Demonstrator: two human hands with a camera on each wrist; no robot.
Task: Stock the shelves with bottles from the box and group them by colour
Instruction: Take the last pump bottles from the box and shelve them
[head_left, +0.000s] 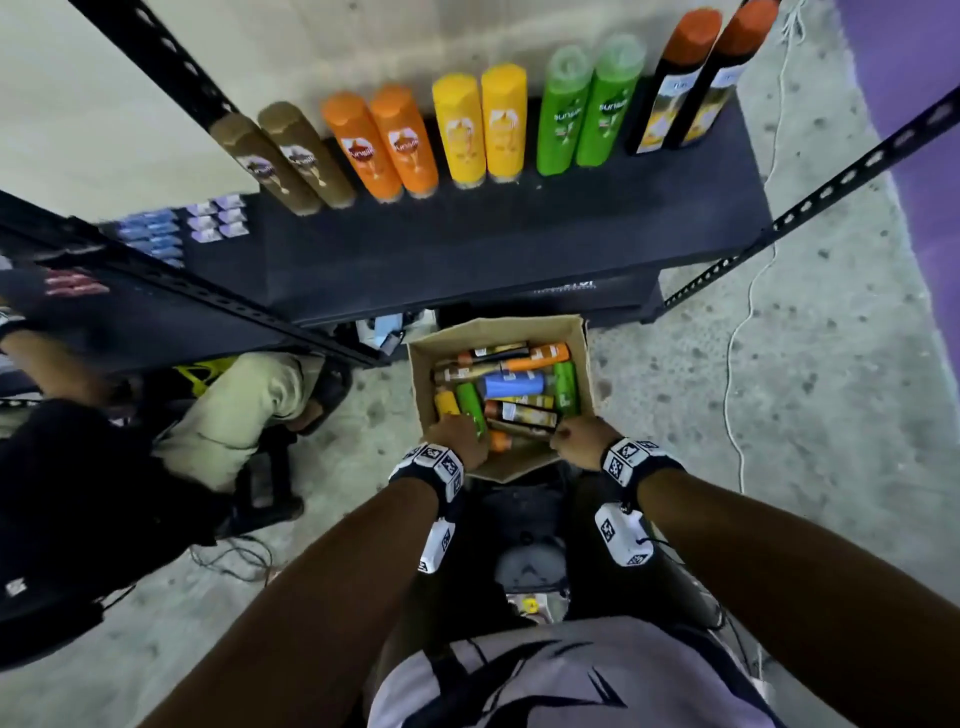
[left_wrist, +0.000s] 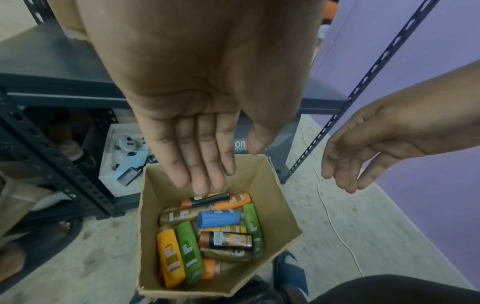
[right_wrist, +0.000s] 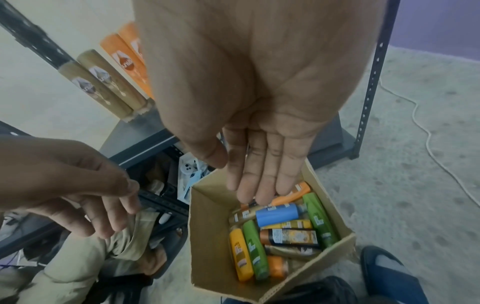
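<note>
Starting with the head view: both hands hung over the near rim of the cardboard box (head_left: 574, 332) on the floor. Left hand (head_left: 460, 439) sat above the yellow bottle (head_left: 447, 402) and a green bottle (head_left: 471, 408); right hand (head_left: 576, 436) was just right of the black bottle with the orange cap (head_left: 524, 415). From this angle I could not tell whether either touched a bottle. Beyond the hands, the shelf (head_left: 467, 249) carried upright pairs along its back edge, left to right: brown (head_left: 283, 161), orange (head_left: 379, 145), yellow (head_left: 480, 127), green (head_left: 587, 106), black with orange caps (head_left: 691, 83). A second person's leg in beige trousers (head_left: 249, 400) was left of the box.

Left wrist view: left hand (left_wrist: 197, 98) was flat, fingers (left_wrist: 202, 164) straight and together, thumb out, holding nothing, apart from the box (left_wrist: 150, 236) below it. Under the fingertips lay a blue bottle (left_wrist: 218, 219), black bottle (left_wrist: 226, 240), yellow (left_wrist: 170, 259), green (left_wrist: 189, 248). Right hand (left_wrist: 376, 148) hung to the right, fingers loosely curled, empty.

Right wrist view: right hand (right_wrist: 259, 102) was spread, fingers (right_wrist: 262, 174) straight, clear of the bottles, over the far end of the box (right_wrist: 205, 236). Blue bottle (right_wrist: 278, 214) sat just below the fingertips, black one (right_wrist: 291, 237) nearer. Left hand (right_wrist: 78, 185) was off to the left, relaxed, empty.
</note>
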